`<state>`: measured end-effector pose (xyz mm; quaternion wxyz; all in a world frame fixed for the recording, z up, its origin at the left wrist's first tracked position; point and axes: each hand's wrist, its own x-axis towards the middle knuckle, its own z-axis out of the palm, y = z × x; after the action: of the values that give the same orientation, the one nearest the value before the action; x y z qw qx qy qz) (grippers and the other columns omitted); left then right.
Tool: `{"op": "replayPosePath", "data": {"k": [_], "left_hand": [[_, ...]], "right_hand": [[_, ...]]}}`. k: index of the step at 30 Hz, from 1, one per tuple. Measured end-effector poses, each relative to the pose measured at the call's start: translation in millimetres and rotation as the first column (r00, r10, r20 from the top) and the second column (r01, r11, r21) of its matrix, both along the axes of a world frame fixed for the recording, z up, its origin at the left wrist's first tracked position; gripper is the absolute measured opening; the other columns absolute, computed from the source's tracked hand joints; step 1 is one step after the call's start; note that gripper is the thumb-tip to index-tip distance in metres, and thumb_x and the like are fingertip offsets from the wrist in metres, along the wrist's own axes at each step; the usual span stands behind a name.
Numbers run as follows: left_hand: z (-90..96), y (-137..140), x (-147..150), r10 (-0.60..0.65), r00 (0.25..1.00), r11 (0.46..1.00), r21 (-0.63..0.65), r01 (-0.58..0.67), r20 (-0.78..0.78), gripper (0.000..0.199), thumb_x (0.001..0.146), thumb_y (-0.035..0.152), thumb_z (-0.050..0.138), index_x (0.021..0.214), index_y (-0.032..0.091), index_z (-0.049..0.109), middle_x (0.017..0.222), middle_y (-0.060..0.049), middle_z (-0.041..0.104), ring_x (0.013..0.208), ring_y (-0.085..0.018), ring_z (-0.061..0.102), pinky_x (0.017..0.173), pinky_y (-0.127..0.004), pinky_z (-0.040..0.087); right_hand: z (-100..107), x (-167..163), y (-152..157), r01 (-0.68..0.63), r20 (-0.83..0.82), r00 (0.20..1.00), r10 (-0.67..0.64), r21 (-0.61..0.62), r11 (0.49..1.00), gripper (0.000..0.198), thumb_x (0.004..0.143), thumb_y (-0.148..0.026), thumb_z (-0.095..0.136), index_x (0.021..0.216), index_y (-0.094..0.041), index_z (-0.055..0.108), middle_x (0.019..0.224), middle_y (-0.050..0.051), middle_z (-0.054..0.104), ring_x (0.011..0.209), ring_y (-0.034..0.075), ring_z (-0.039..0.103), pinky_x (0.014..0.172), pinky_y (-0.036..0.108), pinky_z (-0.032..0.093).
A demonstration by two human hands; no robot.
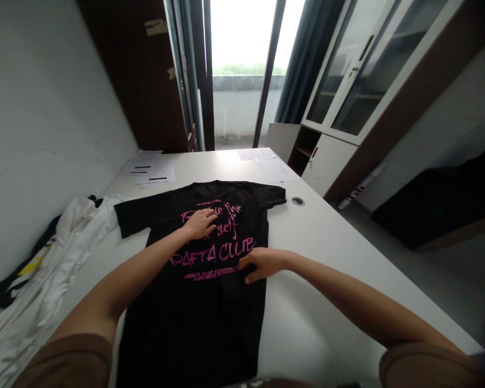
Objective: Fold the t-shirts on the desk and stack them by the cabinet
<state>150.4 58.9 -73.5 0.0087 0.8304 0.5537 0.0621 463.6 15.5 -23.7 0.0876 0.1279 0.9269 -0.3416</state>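
A black T-shirt lies spread out on the white table, its collar toward the window and both sleeves out to the sides. Pink lettering covers its upper part. My left hand rests flat on the lettering with its fingers spread, hiding some of the words. Lower down, by the shirt's right side, my right hand touches the fabric. Its fingers are bent, and the thumb stands apart from them with black cloth showing in between.
Crumpled white clothes are heaped along the left wall. Paper sheets lie at the table's far left, and more papers at the far right. A round cable hole sits beside the right sleeve. Beyond the table stands a glass-door cabinet.
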Motion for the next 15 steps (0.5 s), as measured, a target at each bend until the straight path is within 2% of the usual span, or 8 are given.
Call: {"op": "replayPosePath", "data": {"k": [4,8,10,12,14,15], "left_hand": [[4.3,-86,9,-0.193,0.980,0.981,0.002,0.193,0.048,0.049,0.099,0.043,0.054,0.146,0.027,0.054,0.157,-0.008,0.045,0.145,-0.029,0.040,0.121,-0.048,0.030],[5.7,-184,3,-0.228,0.960,0.971,-0.033,0.236,0.162,0.055,0.099,0.040,0.055,0.153,0.034,0.045,0.159,-0.007,0.044,0.147,-0.027,0.040,0.122,-0.050,0.033],[4.4,-228,-5,-0.174,0.964,0.980,-0.063,0.190,0.201,0.057,0.098,0.039,0.055,0.154,0.038,0.042,0.160,-0.004,0.042,0.148,-0.026,0.039,0.123,-0.051,0.031],[1.9,-264,-20,-0.065,0.973,0.995,-0.065,0.081,0.220,0.055,0.099,0.040,0.053,0.153,0.041,0.043,0.160,-0.001,0.042,0.148,-0.027,0.038,0.126,-0.053,0.025],[-0.9,-290,-41,0.118,0.964,0.993,-0.017,-0.117,0.240,0.051,0.099,0.042,0.049,0.150,0.042,0.047,0.157,0.000,0.046,0.147,-0.027,0.040,0.126,-0.053,0.024],[-2.3,-300,-53,0.229,0.939,0.970,0.020,-0.242,0.255,0.050,0.099,0.043,0.047,0.149,0.040,0.049,0.155,-0.002,0.049,0.145,-0.028,0.042,0.126,-0.052,0.026]], "right_hand": [[6,40,-8,-0.052,0.018,0.998,0.053,-0.052,0.997,0.031,0.081,-0.011,0.068,0.109,-0.022,0.074,0.102,0.003,0.072,0.092,0.018,0.066,0.081,0.026,0.048],[5,92,-27,0.043,-0.023,0.999,-0.044,-0.024,0.999,0.035,0.070,0.002,0.056,0.091,-0.020,0.074,0.097,0.005,0.067,0.091,0.020,0.062,0.083,0.030,0.049],[2,116,-41,0.177,-0.072,0.982,-0.176,0.017,0.984,0.035,0.069,0.003,0.050,0.083,-0.020,0.071,0.097,0.006,0.065,0.093,0.021,0.061,0.085,0.033,0.049],[-3,136,-57,0.316,-0.129,0.943,-0.308,0.047,0.948,0.031,0.070,0.001,0.049,0.077,-0.021,0.069,0.098,0.008,0.065,0.095,0.023,0.061,0.087,0.035,0.051],[-10,151,-72,0.436,-0.179,0.889,-0.421,0.053,0.898,0.025,0.072,-0.003,0.051,0.073,-0.022,0.067,0.100,0.009,0.066,0.098,0.026,0.062,0.088,0.039,0.052],[-13,157,-78,0.490,-0.194,0.860,-0.472,0.057,0.870,0.022,0.073,-0.006,0.053,0.072,-0.023,0.067,0.102,0.010,0.067,0.101,0.027,0.062,0.090,0.040,0.052]]}}
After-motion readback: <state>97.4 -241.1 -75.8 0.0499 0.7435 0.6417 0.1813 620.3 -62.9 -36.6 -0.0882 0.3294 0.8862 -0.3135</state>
